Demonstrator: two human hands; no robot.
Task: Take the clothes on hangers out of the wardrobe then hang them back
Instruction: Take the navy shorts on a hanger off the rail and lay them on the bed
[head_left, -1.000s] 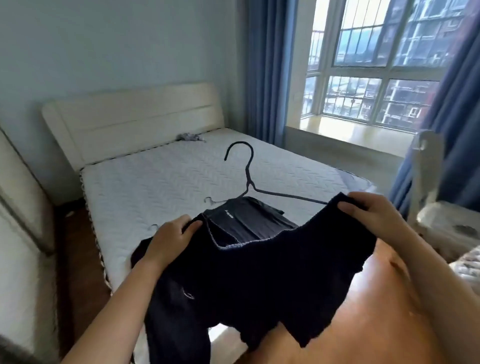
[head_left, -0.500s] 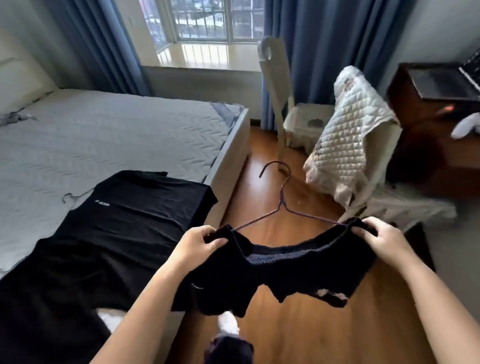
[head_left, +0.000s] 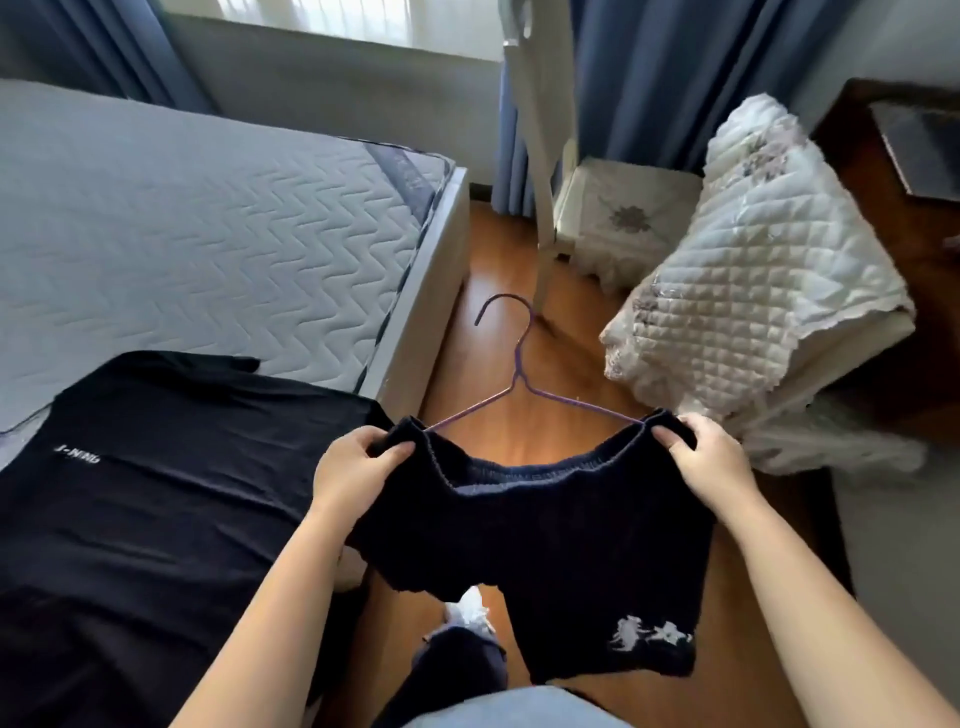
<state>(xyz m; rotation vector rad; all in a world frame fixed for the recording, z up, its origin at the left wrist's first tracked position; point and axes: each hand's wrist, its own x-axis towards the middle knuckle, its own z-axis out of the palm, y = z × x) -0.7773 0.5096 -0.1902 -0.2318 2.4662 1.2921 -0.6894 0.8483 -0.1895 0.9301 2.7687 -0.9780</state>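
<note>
Dark shorts (head_left: 545, 525) hide hanger (head_left: 515, 375) ends; left grip (head_left: 358, 467), right grip (head_left: 711, 460) each pinch top corner.

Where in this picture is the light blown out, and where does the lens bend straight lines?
Head view: the window sill at top is overexposed. Head view: the white chair post bows from wide-angle distortion. Head view: the dark shorts, gripped by left hand and right hand, lose detail.

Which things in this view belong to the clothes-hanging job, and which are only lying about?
Belong to the job: dark shorts on the purple wire hanger, gripped at the waistband by the left hand and the right hand; black T-shirt lying on the mattress.

Lying about: quilted cover, white chair, blue curtains, laptop on the dark desk.
</note>
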